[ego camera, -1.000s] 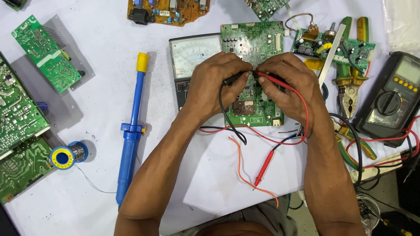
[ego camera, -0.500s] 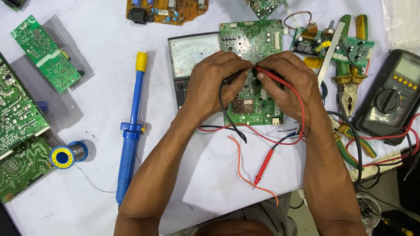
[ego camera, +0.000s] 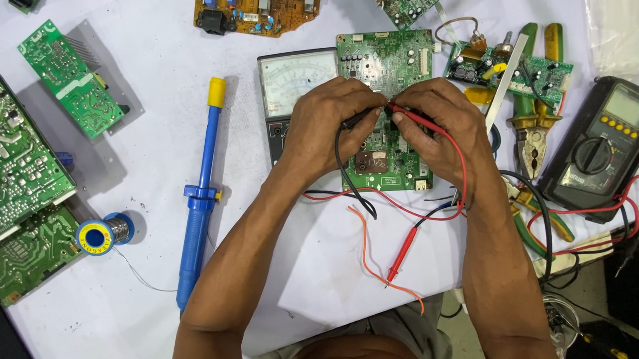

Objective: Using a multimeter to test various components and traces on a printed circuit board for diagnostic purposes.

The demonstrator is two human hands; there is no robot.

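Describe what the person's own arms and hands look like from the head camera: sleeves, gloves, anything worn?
Both arms are bare from the bottom edge of the frame up: no sleeves show. The left hand and right hand wear no gloves, and no watch, ring or wristband is visible on either. No markings show on them.

I see a green circuit board [ego camera: 387, 110] lying flat on the white sheet, just above the middle of my view, its long side running toward twelve o'clock, its top edge at twelve o'clock crowded with small components and a pale connector. A black probe [ego camera: 356, 118] slants onto it from nine o'clock, tip near the board's centre, black lead curling down toward six. A red probe [ego camera: 412, 116] comes in from three o'clock, its tip close to the black one, red lead looping toward five.
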